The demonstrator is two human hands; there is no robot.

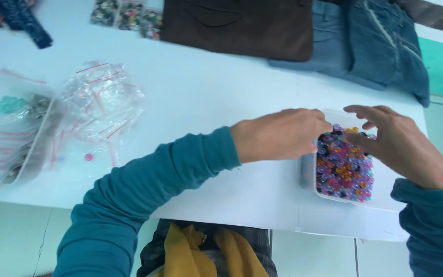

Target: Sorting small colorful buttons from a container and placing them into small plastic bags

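A clear plastic box [307, 174] full of small pink, purple and orange buttons [343, 172] sits on the white table [201, 97] at the right. My left hand [278, 134] rests at the box's left rim, fingers curled over the far edge and dipping among the buttons. My right hand [401, 143] hovers over the box's right side, fingers bent toward the buttons at the far rim. Whether either hand pinches a button is hidden. Both arms wear teal sleeves.
A pile of small clear zip bags [101, 102] lies at the left, beside a clear tray [16, 133] with more bags. One pink button [88, 157] lies loose. Brown cloth [242, 25] and blue jeans [370, 41] lie at the far edge.
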